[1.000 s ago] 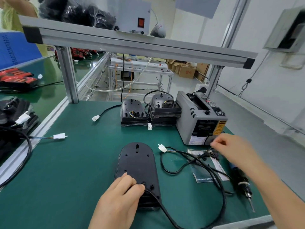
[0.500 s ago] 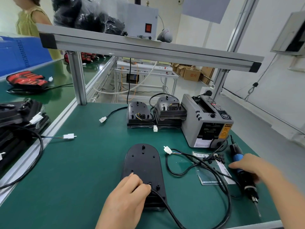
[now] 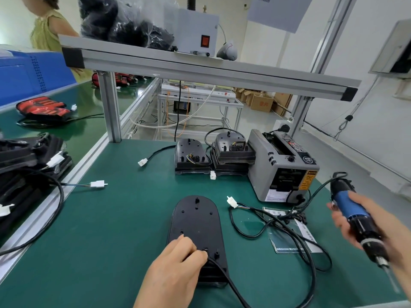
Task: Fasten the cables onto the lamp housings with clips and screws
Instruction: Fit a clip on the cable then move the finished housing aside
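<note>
A black oval lamp housing lies flat on the green mat in front of me. My left hand rests on its near end, fingers curled, with fingertips pressing the black cable at a small clip spot on the housing. The cable loops off to the right and ends in a white connector. My right hand grips a blue and black electric screwdriver, held above the mat at the right with its bit pointing down toward me.
Two stacks of black housings stand at the back beside a grey tape dispenser. A plastic bag of small parts lies under the cable loop. More housings and cables pile up at the left. A person stands far left.
My right hand has moved from the small parts to the screwdriver, gripped it and lifted it off the mat. My left hand has stayed on the housing.
</note>
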